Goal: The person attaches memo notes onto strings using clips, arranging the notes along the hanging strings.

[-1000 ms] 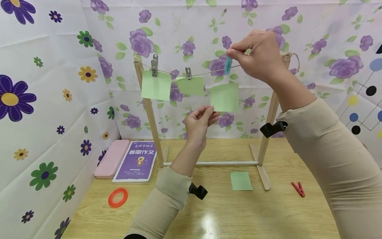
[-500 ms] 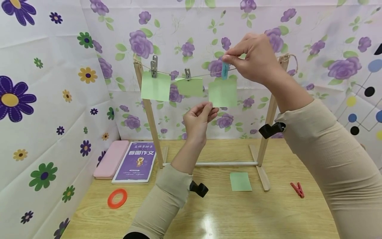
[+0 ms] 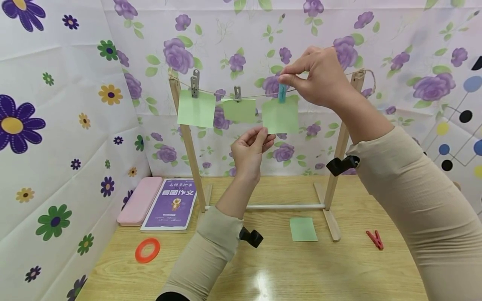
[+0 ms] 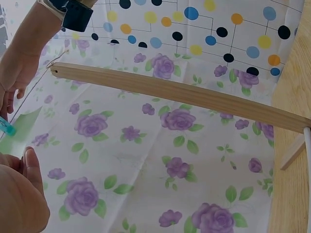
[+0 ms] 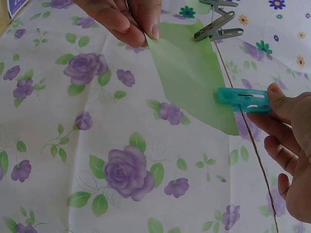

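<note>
A green paper square hangs at a string tied across a wooden frame. My left hand pinches its lower left corner between thumb and fingers. Up at the string, my right hand pinches the top end of a blue clothespin; in the right wrist view its jaws overlap the paper's upper edge and the string. To the left, a metal clip holds one green paper on the string, and a second metal clip holds a smaller-looking green paper.
The frame's posts and white crossbar stand on the wooden table. A green paper sheet and a red clothespin lie at right. A red ring, a purple book and a pink case lie at left.
My right hand has brought the blue clothespin down and slightly left onto the paper's top edge. My left hand has raised the paper a little toward the string.
</note>
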Demonstrator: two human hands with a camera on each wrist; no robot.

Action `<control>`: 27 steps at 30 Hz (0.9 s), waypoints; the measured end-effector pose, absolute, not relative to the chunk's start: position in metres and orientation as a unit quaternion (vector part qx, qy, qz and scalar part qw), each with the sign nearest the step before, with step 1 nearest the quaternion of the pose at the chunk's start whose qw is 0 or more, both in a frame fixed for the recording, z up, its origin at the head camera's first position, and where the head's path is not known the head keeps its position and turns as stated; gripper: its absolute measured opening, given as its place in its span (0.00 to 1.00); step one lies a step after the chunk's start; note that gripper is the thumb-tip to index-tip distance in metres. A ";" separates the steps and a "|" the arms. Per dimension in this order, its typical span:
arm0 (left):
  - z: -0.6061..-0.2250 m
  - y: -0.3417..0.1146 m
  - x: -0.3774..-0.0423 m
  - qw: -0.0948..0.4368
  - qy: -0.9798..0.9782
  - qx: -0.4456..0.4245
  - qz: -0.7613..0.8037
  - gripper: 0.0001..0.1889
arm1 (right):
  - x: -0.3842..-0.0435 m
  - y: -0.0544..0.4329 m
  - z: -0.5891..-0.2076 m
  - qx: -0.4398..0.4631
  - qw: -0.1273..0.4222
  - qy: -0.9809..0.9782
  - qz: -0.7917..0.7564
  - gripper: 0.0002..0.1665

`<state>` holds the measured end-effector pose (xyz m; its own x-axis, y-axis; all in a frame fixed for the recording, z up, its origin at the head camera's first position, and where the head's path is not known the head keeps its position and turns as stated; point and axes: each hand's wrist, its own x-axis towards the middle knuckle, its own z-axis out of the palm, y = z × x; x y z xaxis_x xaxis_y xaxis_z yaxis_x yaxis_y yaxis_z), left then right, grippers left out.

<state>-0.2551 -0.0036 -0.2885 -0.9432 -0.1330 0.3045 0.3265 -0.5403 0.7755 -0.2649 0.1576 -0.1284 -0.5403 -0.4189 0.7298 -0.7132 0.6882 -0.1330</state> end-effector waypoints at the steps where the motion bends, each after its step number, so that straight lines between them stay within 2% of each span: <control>1: -0.288 -0.004 -0.255 0.132 -0.461 -0.106 -0.871 0.06 | -0.265 0.158 -0.128 0.331 0.342 -0.854 0.210 0.10; 14: -0.288 -0.005 -0.258 0.137 -0.459 -0.111 -0.871 0.06 | -0.261 0.161 -0.127 0.322 0.287 -0.882 0.190 0.15; 27: -0.290 -0.005 -0.258 0.134 -0.468 -0.102 -0.867 0.07 | -0.264 0.164 -0.129 0.306 0.271 -0.889 0.206 0.21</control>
